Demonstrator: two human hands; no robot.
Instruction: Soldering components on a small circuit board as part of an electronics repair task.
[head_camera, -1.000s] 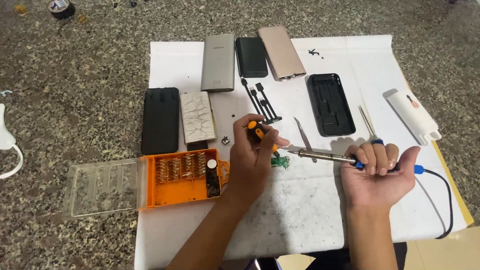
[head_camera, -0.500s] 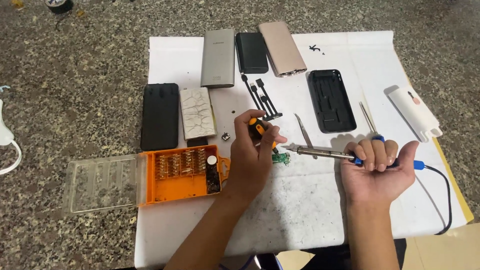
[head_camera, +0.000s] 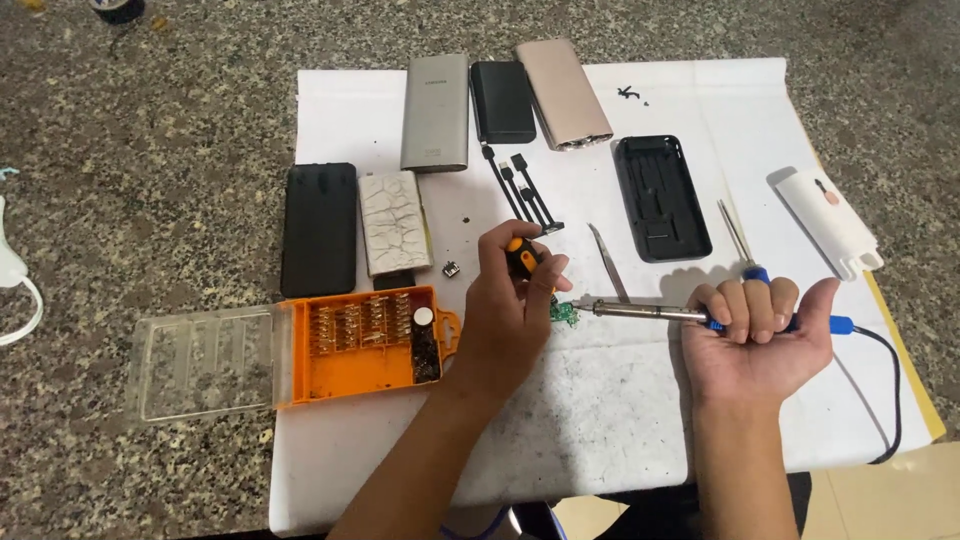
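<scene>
You work over a speckled granite surface (head_camera: 150, 120) with a big white sheet (head_camera: 600, 420) spread on it, and everything sits on that sheet. Down at the left lies an orange bit case (head_camera: 355, 350) with its clear lid (head_camera: 205, 360) flung open onto the stone. Above it sit a black phone-shaped cover (head_camera: 319, 228) and a white cracked-pattern battery pack (head_camera: 392, 221), side by side. Along the top edge you have a grey power bank (head_camera: 436, 112), a black power bank (head_camera: 502, 101) and a rose-gold power bank (head_camera: 563, 93) in a row. To the right lies an empty black shell (head_camera: 661, 197), and further right a white tube-shaped casing (head_camera: 828, 222), tilted.

Your left hand (head_camera: 510, 320) is curled tight around an orange-and-black screwdriver (head_camera: 523, 257), handle up, its tip hidden behind your fingers. Your right hand (head_camera: 757, 335) is palm up, fingers wrapped round the blue grip of a soldering iron (head_camera: 650, 312), which lies level and points left. Its tip meets a small green circuit board (head_camera: 564, 313) just beside your left hand. Steel tweezers (head_camera: 608, 262) lie just above the iron, and a short black cable (head_camera: 525, 190) lies above your left hand.
</scene>
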